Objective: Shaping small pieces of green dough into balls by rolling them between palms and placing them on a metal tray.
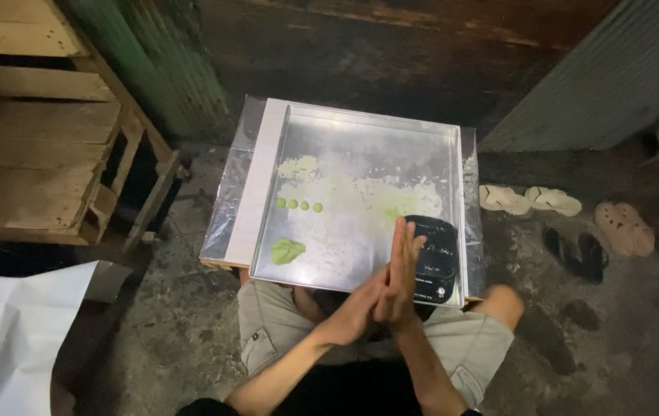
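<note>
My left hand [354, 310] and my right hand [401, 266] are pressed flat together, palm to palm, fingers straight, over the near right edge of a square metal tray [360, 117]. Whatever lies between the palms is hidden. Just right of my hands, a black digital scale [439, 258] sits on the tray. A row of several small green dough balls [298, 205] lies on the tray's left side, and a flattened green dough piece [288, 250] lies nearer to me. White flour [345, 202] is scattered over the tray's middle.
The tray rests on a low foil-wrapped board [225, 223] above my knees. A wooden pallet [44, 146] leans at the left, with a white sheet [6, 331] below it. Pale sandals [529, 200] and dark slippers [576, 254] lie on the concrete floor to the right.
</note>
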